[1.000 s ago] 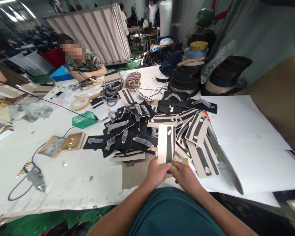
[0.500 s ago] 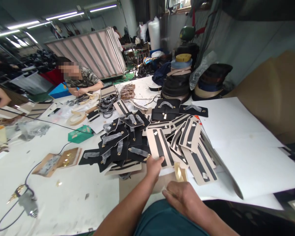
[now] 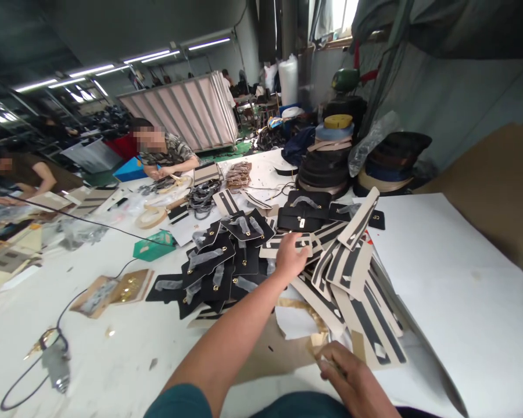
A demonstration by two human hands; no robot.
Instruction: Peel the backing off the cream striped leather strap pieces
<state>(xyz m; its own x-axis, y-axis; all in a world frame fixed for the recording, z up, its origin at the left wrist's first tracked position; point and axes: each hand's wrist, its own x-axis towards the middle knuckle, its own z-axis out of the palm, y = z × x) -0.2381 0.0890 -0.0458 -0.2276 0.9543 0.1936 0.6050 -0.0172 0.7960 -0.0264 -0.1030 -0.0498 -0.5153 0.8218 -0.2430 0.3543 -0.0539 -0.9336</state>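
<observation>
My left hand (image 3: 292, 255) is stretched forward over the pile, thumb apart from the fingers, near a beige panel with black stripes (image 3: 268, 251). No panel shows in its grasp. Another striped panel (image 3: 359, 219) stands tilted at the pile's far right, away from that hand. Low in front of me, my right hand (image 3: 346, 371) is closed with thumb and finger together. At its fingertips is a small tan piece (image 3: 318, 341); whether the hand pinches it is unclear. More striped panels (image 3: 368, 313) overlap beside it. Black bag flaps with plastic-wrapped handles (image 3: 209, 255) are heaped to the left.
A black handbag (image 3: 303, 212) and rolls of strapping (image 3: 322, 168) stand at the back. White sheets (image 3: 453, 278) cover the right side. A corded tool (image 3: 54, 363) and a box of gold fittings (image 3: 131, 287) lie left. A co-worker (image 3: 165, 154) sits across the table.
The striped panel that was in my left hand has left it, and a panel now tilts at the far right. My left hand has moved farther forward. The view has shifted slightly.
</observation>
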